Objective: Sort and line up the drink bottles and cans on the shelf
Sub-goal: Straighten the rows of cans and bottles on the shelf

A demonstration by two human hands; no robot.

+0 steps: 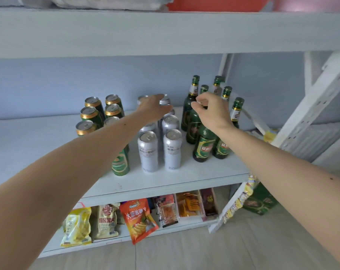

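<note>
1. Reaching across the white shelf [194, 173], I take the silver cans [170, 147] in the middle as my landmark; they stand in two rows running front to back.
2. Left of the silver cans stand the green cans with gold rims [92, 112], also in two rows. My left forearm crosses right over the front ones, so dropping my elbow could knock the nearest green can off the shelf's front edge.
3. My left hand [154, 108] lies over the rearmost silver cans, palm down, fingers loosely spread and draped on the tops. I cannot tell whether they truly clamp one can. Dragging it forward with so loose a hold could tip it into the silver cans in front and topple the row.
4. Right of the silver cans stand the green glass beer bottles [204, 145], bunched closely together. My right hand [212, 110] hovers among their necks, thumb and fingers apart, holding nothing. Tall and narrow, these should tip easily; a careless wrist could send one against its neighbours.
5. Below the silver cans, on the lower shelf, lie snack bags [139, 219], which anything falling would strike.
</note>
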